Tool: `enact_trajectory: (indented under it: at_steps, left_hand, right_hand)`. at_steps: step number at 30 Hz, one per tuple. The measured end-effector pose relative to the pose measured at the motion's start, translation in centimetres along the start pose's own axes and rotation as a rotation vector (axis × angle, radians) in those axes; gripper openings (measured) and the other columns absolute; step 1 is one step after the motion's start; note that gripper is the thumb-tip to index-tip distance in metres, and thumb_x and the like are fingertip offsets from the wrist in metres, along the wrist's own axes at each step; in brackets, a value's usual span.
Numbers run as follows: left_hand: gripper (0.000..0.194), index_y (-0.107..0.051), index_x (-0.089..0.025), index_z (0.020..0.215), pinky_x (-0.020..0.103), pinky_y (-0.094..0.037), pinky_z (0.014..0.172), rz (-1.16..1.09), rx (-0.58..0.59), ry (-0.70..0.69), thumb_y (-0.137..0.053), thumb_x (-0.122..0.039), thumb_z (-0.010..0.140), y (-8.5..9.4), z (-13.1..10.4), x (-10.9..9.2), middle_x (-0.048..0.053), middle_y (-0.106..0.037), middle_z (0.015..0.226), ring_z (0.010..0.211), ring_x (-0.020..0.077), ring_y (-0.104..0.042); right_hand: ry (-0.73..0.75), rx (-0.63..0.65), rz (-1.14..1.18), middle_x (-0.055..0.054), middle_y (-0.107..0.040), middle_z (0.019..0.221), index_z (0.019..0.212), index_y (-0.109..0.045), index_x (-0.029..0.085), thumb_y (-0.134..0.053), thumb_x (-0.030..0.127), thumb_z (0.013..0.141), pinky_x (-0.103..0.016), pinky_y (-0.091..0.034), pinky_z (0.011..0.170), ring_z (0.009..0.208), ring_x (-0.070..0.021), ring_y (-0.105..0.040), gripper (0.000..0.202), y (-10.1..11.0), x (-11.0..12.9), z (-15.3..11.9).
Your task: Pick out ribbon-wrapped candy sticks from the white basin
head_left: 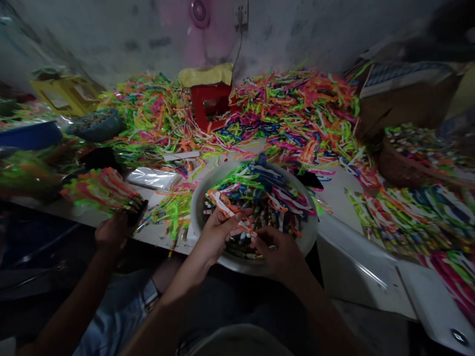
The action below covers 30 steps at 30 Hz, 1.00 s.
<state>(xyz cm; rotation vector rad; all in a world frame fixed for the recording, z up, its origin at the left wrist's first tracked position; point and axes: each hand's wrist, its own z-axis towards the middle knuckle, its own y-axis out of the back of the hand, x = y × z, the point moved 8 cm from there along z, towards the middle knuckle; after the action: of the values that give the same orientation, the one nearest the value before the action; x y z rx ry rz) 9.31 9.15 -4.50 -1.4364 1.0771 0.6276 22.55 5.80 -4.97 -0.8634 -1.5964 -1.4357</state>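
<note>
The left hand point(217, 231) grips an orange strip point(221, 201) above the bowl point(195, 217); the right hand point(277, 248) pinches its lower end. Should either hold slacken, the strip could drop — and tangle among the loose pieces point(269, 175) heaped below.
</note>
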Motion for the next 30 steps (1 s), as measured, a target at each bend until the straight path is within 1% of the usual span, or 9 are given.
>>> enact_trajectory:
  at_steps: [2, 9, 13, 16, 18, 21, 24, 26, 30]
  left_hand:
    - [0.024, -0.055, -0.015, 0.090, 0.021, -0.053, 0.068, 0.009, 0.007, 0.003, -0.069, -0.024, 0.074, -0.1, -0.1, 0.0, 0.005, -0.071, 0.093, 0.076, 0.0136, -0.067]
    - [0.025, -0.058, -0.016, 0.091, 0.023, -0.052, 0.067, 0.021, 0.031, -0.028, -0.071, -0.027, 0.072, -0.1, -0.4, 0.1, 0.005, -0.071, 0.095, 0.080, 0.0155, -0.067]
    - [0.026, -0.061, -0.014, 0.091, 0.025, -0.053, 0.068, 0.046, 0.052, -0.007, -0.069, -0.031, 0.073, -0.5, -0.4, 0.3, 0.007, -0.070, 0.096, 0.080, 0.0172, -0.067]
    - [0.026, -0.060, -0.015, 0.092, 0.026, -0.054, 0.067, 0.037, 0.056, -0.010, -0.069, -0.031, 0.074, -0.7, -0.4, 0.4, 0.007, -0.070, 0.097, 0.079, 0.0175, -0.067]
    - [0.026, -0.057, -0.016, 0.092, 0.025, -0.054, 0.067, 0.033, 0.034, -0.023, -0.069, -0.029, 0.074, -0.4, -0.3, 0.3, 0.007, -0.070, 0.098, 0.079, 0.0170, -0.067]
    - [0.025, -0.056, -0.016, 0.092, 0.024, -0.053, 0.068, 0.031, -0.020, -0.052, -0.069, -0.028, 0.074, 0.3, -0.2, 0.1, 0.006, -0.070, 0.095, 0.079, 0.0157, -0.067]
    - [0.024, -0.056, -0.016, 0.091, 0.025, -0.053, 0.071, 0.022, -0.054, -0.067, -0.068, -0.029, 0.075, 0.7, -0.1, 0.1, 0.005, -0.070, 0.095, 0.079, 0.0150, -0.067]
    - [0.025, -0.056, -0.016, 0.092, 0.024, -0.052, 0.071, 0.017, -0.048, -0.069, -0.068, -0.029, 0.075, 0.7, -0.1, 0.1, 0.005, -0.070, 0.095, 0.079, 0.0149, -0.067]
    - [0.027, -0.055, -0.016, 0.092, 0.024, -0.052, 0.068, 0.020, -0.020, -0.073, -0.069, -0.030, 0.073, 0.4, -0.1, 0.2, 0.005, -0.070, 0.094, 0.076, 0.0150, -0.067]
  right_hand:
    - [0.015, -0.003, -0.017, -0.001, -0.068, 0.074, 0.084, -0.059, 0.019, -0.052, 0.037, 0.083, -0.025, -0.044, 0.064, 0.072, -0.0161, -0.063, 0.020, 0.0, 0.3, -0.1]
    - [0.011, 0.144, 0.005, -0.001, -0.069, 0.075, 0.084, -0.063, 0.018, -0.049, 0.031, 0.084, -0.024, -0.044, 0.065, 0.072, -0.0158, -0.063, 0.019, -0.8, 0.7, 0.1]
    - [0.004, 0.109, -0.074, -0.002, -0.068, 0.074, 0.085, -0.065, 0.020, -0.057, 0.031, 0.078, -0.025, -0.044, 0.066, 0.071, -0.0175, -0.062, 0.016, -0.9, 0.4, 0.4]
    - [0.059, 0.115, -0.155, -0.002, -0.067, 0.075, 0.081, -0.065, 0.021, -0.053, 0.029, 0.081, -0.027, -0.043, 0.070, 0.075, -0.0185, -0.060, 0.015, -1.2, 0.7, 0.2]
    - [0.061, 0.085, -0.177, -0.003, -0.066, 0.080, 0.089, -0.062, 0.021, -0.053, 0.031, 0.080, -0.028, -0.042, 0.070, 0.079, -0.0192, -0.060, 0.016, -1.0, 0.5, 0.0]
    - [0.012, 0.016, -0.121, -0.003, -0.065, 0.085, 0.096, -0.054, 0.020, -0.055, 0.034, 0.080, -0.028, -0.043, 0.070, 0.082, -0.0190, -0.060, 0.021, -0.4, -0.3, -0.1]
    - [0.011, 0.047, -0.052, -0.003, -0.065, 0.084, 0.090, -0.051, 0.020, -0.050, 0.038, 0.084, -0.028, -0.042, 0.071, 0.081, -0.0180, -0.060, 0.018, -0.6, -0.6, -0.1]
    - [0.026, 0.063, -0.062, -0.003, -0.065, 0.085, 0.089, -0.052, 0.020, -0.048, 0.039, 0.086, -0.028, -0.042, 0.073, 0.082, -0.0183, -0.059, 0.020, -0.7, -0.2, -0.1]
    - [0.049, 0.041, -0.119, -0.002, -0.066, 0.083, 0.088, -0.054, 0.020, -0.046, 0.040, 0.088, -0.029, -0.040, 0.075, 0.083, -0.0191, -0.058, 0.021, -0.4, 0.5, -0.3]
